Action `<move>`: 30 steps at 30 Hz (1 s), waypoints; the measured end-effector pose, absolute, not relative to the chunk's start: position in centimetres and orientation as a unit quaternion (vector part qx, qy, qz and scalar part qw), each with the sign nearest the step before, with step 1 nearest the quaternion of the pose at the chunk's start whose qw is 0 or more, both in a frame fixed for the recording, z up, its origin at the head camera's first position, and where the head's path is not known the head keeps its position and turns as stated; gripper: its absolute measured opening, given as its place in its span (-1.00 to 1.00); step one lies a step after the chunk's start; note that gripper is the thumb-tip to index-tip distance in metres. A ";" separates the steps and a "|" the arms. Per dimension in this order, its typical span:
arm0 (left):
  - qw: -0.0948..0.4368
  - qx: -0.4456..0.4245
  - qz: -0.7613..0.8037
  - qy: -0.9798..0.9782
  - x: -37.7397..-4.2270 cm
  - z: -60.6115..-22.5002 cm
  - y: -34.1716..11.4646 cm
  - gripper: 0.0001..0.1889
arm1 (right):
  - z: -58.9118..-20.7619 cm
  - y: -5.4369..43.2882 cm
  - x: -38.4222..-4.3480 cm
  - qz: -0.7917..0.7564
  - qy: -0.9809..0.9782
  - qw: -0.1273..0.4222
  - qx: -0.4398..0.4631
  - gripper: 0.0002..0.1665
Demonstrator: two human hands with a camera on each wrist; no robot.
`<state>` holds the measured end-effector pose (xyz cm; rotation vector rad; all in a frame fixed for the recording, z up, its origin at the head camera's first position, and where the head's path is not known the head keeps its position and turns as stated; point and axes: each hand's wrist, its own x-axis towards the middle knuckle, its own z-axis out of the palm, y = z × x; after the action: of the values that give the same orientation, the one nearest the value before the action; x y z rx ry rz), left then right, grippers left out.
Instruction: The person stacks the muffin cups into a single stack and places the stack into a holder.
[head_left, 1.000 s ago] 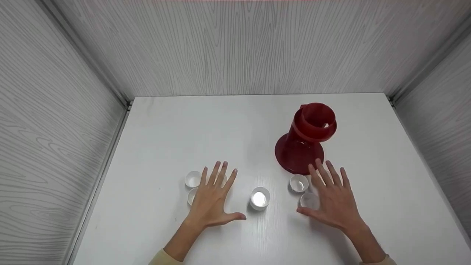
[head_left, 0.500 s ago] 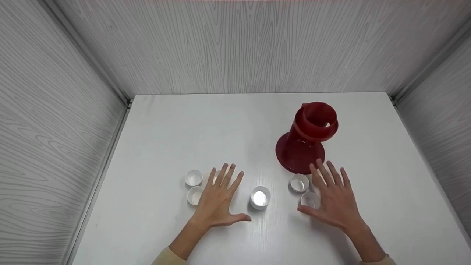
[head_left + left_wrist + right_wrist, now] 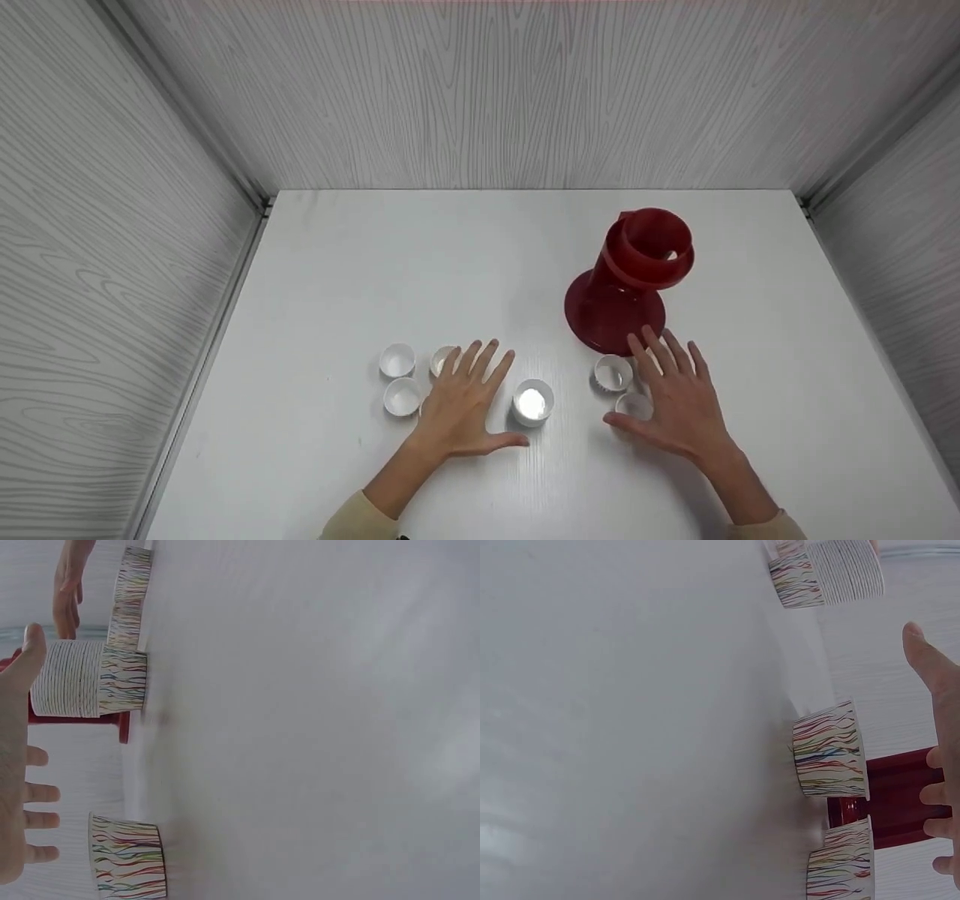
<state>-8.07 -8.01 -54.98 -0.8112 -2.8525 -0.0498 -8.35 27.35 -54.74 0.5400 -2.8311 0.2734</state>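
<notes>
In the head view my left hand (image 3: pixel 459 411) is spread with straight fingers above a group of white paper cups (image 3: pixel 403 397), partly covering them. Between the hands stands a stack of nested paper cups (image 3: pixel 532 403); the left wrist view shows the rims of the stack (image 3: pixel 71 679) and coloured wavy lines on its lowest cup. My right hand (image 3: pixel 681 411), also spread, hovers beside two single cups, a nearer cup (image 3: pixel 632 406) and a farther cup (image 3: pixel 613 373). Neither hand holds anything. Patterned sides show on a cup (image 3: pixel 831 754) in the right wrist view.
A red plastic stand (image 3: pixel 615 319) with a round base and a tube-like top stands behind the right-hand cups. The white table (image 3: pixel 397 262) is bounded by grey wood-grain panels (image 3: pixel 480 97) at the back and both sides.
My left hand has moved to the right, towards the stack, uncovering more of the left cups. The right hand stays nearly in place. Cups and red stand keep their places on the table.
</notes>
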 end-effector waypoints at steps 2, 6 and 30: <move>0.087 -0.276 -0.012 -0.957 -8.2 -55.0 -7.7 0.29 | -54.9 27.4 -8.4 0.095 -0.970 0.124 0.185 0.41; 0.089 -0.279 -0.010 -0.956 -8.4 -55.1 -7.3 0.26 | -55.0 27.5 -8.7 0.094 -0.970 0.124 0.187 0.39; 0.138 -0.309 -0.006 -0.941 -9.2 -56.3 -5.8 0.00 | -55.8 27.5 -8.8 0.100 -0.971 0.120 0.183 0.36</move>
<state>-9.17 -5.83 -56.28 -0.8927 -2.7225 -0.0184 -8.78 27.48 -55.84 0.5359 -2.8361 0.2914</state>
